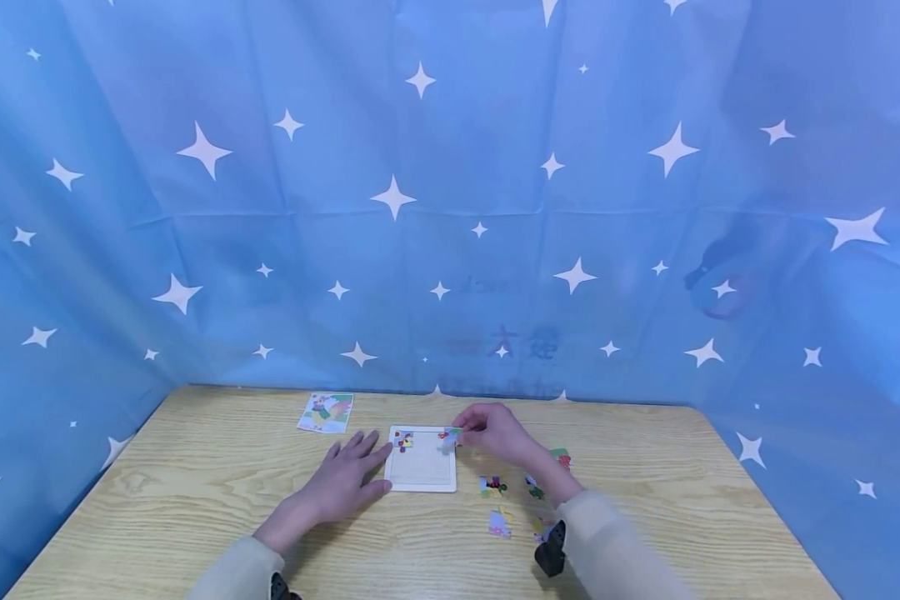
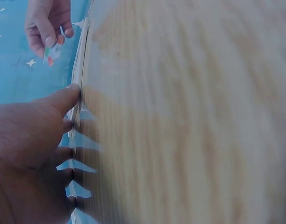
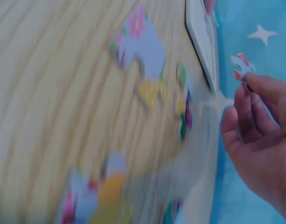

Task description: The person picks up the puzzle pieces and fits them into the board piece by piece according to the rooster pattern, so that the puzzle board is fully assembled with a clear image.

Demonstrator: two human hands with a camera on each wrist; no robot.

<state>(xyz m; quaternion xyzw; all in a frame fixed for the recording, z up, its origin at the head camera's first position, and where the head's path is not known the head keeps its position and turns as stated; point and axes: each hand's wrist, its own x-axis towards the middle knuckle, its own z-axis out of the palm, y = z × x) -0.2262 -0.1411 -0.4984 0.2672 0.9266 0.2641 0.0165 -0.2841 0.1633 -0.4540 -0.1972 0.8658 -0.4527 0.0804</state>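
Observation:
A square white puzzle tray (image 1: 422,488) lies on the table, with one jigsaw piece (image 1: 402,440) in its upper left corner. My left hand (image 1: 348,477) rests flat with spread fingers on the table at the tray's left side. Its thumb and index finger touch the tray's edge. Over the tray's upper right corner, my right hand (image 1: 497,433) pinches another jigsaw piece (image 3: 243,65) between thumb and fingertips. That piece is held up above the tray, as the left wrist view also shows.
Several loose jigsaw pieces (image 1: 499,523) lie right of the tray, some partly hidden under the right forearm. A picture card (image 1: 326,413) lies at the back left. A blue star-patterned curtain (image 1: 480,292) hangs along the table's rear edge.

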